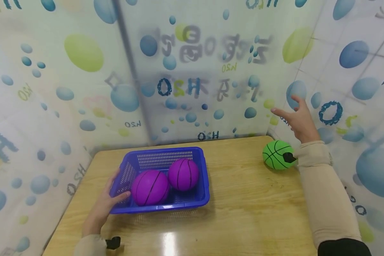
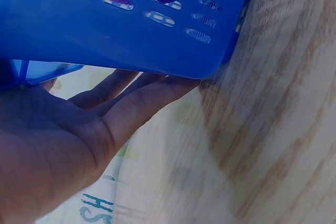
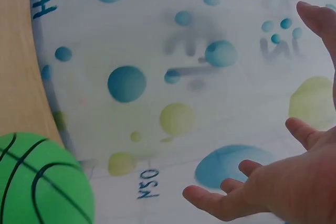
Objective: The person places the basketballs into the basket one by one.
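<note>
My left hand (image 1: 101, 208) holds the left end of a blue plastic basket (image 1: 208, 185), thumb over the rim. In the left wrist view the fingers (image 2: 142, 98) of that hand reach along the underside of the basket (image 2: 105, 40). Two purple balls with black lines lie inside: a larger ball (image 1: 150, 187) in front and a smaller ball (image 1: 184, 174) to its right. On the right, my right hand (image 1: 302, 121) is raised in the air with its fingers spread and nothing in them. Below it, a green ball (image 1: 277, 155) with black lines sits near the table's back right corner.
The wooden table (image 1: 243, 199) reaches back to a patterned curtain (image 1: 192, 117) with blue and green dots, which also hangs along both sides. The right sleeve (image 1: 323, 192) passes beside the green ball and overlaps its edge in the head view.
</note>
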Demonstrator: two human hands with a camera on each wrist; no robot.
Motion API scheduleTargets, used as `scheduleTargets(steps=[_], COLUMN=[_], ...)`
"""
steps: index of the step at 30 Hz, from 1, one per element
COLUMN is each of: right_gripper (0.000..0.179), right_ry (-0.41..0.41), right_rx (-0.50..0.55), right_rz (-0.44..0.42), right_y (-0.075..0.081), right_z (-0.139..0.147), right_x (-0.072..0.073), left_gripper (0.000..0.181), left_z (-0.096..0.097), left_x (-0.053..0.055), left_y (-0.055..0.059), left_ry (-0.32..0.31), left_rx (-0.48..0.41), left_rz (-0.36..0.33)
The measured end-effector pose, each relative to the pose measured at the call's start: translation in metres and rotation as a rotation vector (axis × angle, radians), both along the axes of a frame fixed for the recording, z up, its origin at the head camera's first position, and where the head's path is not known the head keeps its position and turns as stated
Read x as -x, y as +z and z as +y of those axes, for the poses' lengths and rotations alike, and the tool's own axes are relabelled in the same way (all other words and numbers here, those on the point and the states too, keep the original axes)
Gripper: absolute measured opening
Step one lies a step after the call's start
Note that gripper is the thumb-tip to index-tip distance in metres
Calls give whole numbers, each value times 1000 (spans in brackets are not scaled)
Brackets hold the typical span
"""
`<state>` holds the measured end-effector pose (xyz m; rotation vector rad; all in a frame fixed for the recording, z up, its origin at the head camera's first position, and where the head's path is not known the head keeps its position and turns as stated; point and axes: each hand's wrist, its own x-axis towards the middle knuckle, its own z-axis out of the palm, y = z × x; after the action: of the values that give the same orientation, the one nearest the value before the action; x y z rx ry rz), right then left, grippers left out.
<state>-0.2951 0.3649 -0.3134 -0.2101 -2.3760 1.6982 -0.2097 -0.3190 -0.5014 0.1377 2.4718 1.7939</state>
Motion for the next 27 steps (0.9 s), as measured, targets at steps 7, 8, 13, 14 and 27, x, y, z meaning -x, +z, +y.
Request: scheduleTargets(steps=[7, 8, 13, 14, 27], right_gripper=[114, 115, 120, 120, 119], right_ry=[-6, -11, -40, -42, -2], right_rx=[-4, -7, -4, -2, 17], right_rz=[-95, -108, -162, -169, -241], right_y=[-43, -49, -75, -79, -115], right_z=[26, 29, 39, 40, 44], right_x=[-14, -15, -23, -24, -27], left_gripper=[102, 101, 101, 101, 101], left_z=[-1, 0, 0, 0, 0], left_x=[0, 0, -2, -2, -3], left_y=[-2, -2, -1, -1, 1], left_ry=[-8, -10, -8, -8, -2], left_rx=[16, 18, 12, 11, -5], left_rz=[19, 20, 15, 13, 20])
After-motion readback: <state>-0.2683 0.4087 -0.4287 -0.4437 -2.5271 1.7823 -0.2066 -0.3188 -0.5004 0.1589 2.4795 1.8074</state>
